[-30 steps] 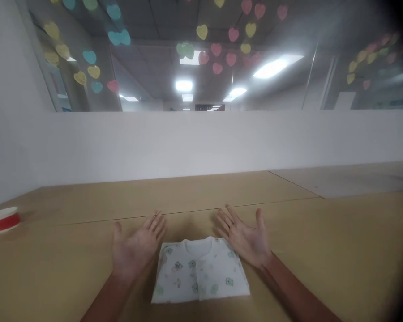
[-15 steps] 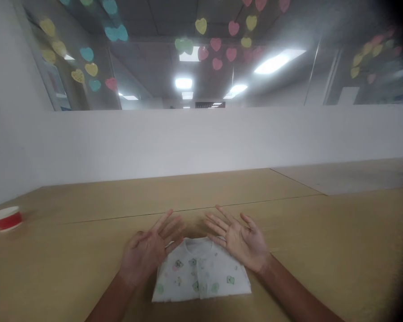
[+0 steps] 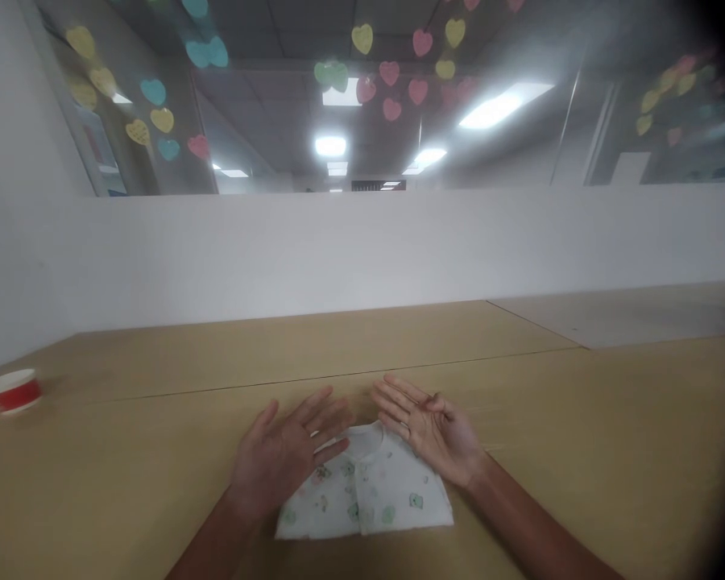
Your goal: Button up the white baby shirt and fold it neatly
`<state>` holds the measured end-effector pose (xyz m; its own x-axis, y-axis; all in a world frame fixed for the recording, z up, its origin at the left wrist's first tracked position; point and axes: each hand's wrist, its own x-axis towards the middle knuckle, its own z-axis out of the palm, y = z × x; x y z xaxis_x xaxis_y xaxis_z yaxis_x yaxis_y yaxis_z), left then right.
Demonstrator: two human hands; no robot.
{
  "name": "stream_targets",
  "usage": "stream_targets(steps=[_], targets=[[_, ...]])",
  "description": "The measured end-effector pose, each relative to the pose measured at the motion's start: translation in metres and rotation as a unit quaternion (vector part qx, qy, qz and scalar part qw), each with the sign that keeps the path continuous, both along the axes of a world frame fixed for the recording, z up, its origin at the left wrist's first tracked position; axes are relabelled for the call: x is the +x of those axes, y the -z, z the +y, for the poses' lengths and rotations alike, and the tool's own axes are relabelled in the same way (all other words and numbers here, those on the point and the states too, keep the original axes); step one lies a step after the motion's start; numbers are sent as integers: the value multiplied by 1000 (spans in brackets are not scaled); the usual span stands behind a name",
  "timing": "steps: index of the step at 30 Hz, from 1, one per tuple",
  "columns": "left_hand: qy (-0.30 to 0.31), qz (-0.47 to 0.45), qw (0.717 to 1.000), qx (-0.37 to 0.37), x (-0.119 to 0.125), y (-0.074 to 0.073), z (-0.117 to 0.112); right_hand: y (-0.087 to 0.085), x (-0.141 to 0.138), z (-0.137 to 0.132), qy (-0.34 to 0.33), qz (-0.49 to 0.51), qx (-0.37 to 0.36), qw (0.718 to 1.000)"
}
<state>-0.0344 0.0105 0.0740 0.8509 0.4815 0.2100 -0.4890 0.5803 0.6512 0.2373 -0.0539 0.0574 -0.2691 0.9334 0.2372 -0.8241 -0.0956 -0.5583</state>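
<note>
A small folded white garment (image 3: 374, 495) with a pastel print and a round collar lies on the wooden table (image 3: 126, 475) just in front of me. My left hand (image 3: 290, 455) hovers over the garment's left shoulder, palm up, fingers stretched out and apart. My right hand (image 3: 428, 427) is above its right shoulder, palm up too, fingers spread, thumb curled slightly inward. Neither hand holds anything. I cannot tell whether the hands touch the cloth.
A red and white paper cup (image 3: 10, 391) stands at the table's far left edge. A white partition wall (image 3: 362, 250) runs along the back of the table. Glass above it carries several coloured heart stickers (image 3: 390, 72).
Both hands have moved inward from beside the garment to over its shoulders, closer to each other. The garment has stayed in place.
</note>
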Motion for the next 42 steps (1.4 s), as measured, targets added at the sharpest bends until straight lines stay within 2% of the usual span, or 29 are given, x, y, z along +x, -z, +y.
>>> stream_targets(steps=[15, 29, 35, 37, 39, 42], targets=[[39, -32, 998, 23, 0, -1, -2, 0, 1, 1, -57, 19, 23, 998], [42, -26, 998, 44, 0, -6, -5, -1, 0, 0, -56, 14, 12, 998], [37, -33, 999, 14, 1, -5, -5, -3, 1, -1, -47, 8, 2, 999], [20, -17, 1000, 2, 2, -5, -5, -3, 0, -2, -45, 7, 1, 999], [-23, 15, 999, -21, 4, -6, -6, -3, 0, -2, -39, 2, 2, 999], [-149, 62, 985, -59, 8, -8, -8, -1, -1, -1, -21, -18, 6, 1000]])
